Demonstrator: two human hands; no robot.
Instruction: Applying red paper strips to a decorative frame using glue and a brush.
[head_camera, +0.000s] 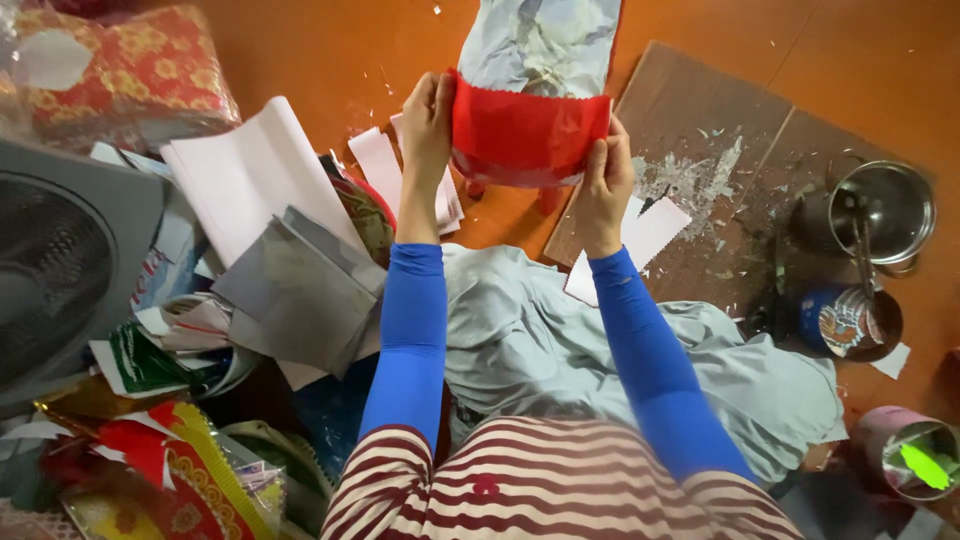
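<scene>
Orange floor (330, 45) fills the background, strewn with paper scraps and craft material. At the left edge of the frame a grey fan (60, 270) is seen, with a flowered cushion (130, 70) in the upper left corner. A pale blue-grey cloth (540, 350) is spread across the lap in the centre. To the right of centre a brown board (700, 110) lies on the floor, smeared with dried white paste. White sheets (240, 170) and folded grey sheets (300, 290) are piled left of centre. At the right edge a steel pot (885, 205) is found, with a glue tin (850, 320) below it and a pink tub (905, 445) in the lower right corner.

At the top centre a silver foil piece (540, 40) is held up, and a red paper strip (525, 135) with a zigzag edge is being wrapped over its lower end. The left hand (428, 125) is clenched on the strip's left edge, thumb and fingers pinching it; the right hand (605, 180) is closed on the strip's right lower corner in the same way.

Judged from this, the step would be done well if the strip is kept taut and level between both pinches, its edges are lined up with the foil's sides, and pressure is smoothed from the middle outward so no creases are trapped.
</scene>
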